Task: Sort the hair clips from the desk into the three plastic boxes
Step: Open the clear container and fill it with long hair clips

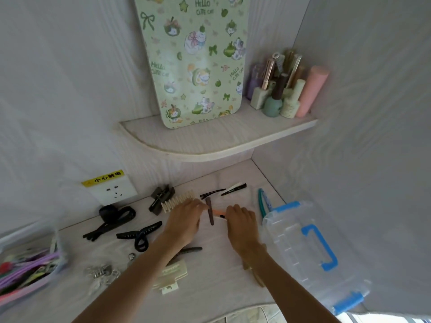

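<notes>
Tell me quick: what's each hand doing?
Left hand: pinching the dark grey clip.
Right hand: gripping the orange clip.

Two bare forearms enter from the bottom edge, with no sleeves in view on either one. The left hand (185, 220) wears no ring, watch or band that can be seen. The right hand (241, 223) likewise shows no ring. At the right wrist there is a thin, pale gold-toned band (247, 267), partly hidden by the arm, so its exact form cannot be told. Fingernails are too small and blurred to judge. No gloves are worn. Nothing more of the person shows beyond the forearms, wrists and hands.
</notes>
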Demonstrator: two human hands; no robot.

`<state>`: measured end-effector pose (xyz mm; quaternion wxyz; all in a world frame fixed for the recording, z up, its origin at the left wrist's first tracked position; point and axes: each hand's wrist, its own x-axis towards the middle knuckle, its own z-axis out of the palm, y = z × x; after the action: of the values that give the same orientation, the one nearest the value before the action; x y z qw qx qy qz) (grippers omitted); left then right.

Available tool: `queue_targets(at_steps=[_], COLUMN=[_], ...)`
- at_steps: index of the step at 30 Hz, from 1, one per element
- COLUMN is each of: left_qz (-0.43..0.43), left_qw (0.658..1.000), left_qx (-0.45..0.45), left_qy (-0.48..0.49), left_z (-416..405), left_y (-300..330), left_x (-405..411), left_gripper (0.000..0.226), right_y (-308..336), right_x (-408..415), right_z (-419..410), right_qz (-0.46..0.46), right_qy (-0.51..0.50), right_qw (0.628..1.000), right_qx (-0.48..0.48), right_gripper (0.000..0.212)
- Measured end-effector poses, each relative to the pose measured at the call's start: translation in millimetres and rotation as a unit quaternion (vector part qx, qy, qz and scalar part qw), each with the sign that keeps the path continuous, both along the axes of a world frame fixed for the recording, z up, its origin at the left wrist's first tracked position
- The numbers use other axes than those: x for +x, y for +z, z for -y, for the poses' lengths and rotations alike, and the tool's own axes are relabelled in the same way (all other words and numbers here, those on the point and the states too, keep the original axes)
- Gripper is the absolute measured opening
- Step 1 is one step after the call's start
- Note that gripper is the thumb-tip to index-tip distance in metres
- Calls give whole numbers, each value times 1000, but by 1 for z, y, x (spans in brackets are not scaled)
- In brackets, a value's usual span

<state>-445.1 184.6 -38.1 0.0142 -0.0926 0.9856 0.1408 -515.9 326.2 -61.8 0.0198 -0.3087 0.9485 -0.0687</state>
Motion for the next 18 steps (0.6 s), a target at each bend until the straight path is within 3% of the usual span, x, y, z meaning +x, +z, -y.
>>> queue_targets(at_steps=[4, 7, 10, 15, 18], left_qz=[64, 62, 61, 75, 41], left_qw=[991, 988, 984, 970, 983], left_qx=[-96, -139, -164, -212, -159], left_qy=[-71, -39, -33, -88, -85], left_z=[-10, -13, -7, 7, 6], left_y=[-6, -6, -5, 2, 5], left_x=[-14, -14, -10, -1, 13], left_gripper=[52, 35, 25, 27, 21], right_y=[4, 3, 2, 2, 3], right_x=[4, 2, 0, 10, 13], right_z=[-10, -12, -10, -5, -2], right_qz=[90, 155, 185, 161, 173], right_qy=[7, -31, -19, -11, 8], right_qw=[995, 986, 983, 984, 982], right_qx=[-30, -46, -3, 76, 79], right_gripper=[17, 24, 21, 43, 52])
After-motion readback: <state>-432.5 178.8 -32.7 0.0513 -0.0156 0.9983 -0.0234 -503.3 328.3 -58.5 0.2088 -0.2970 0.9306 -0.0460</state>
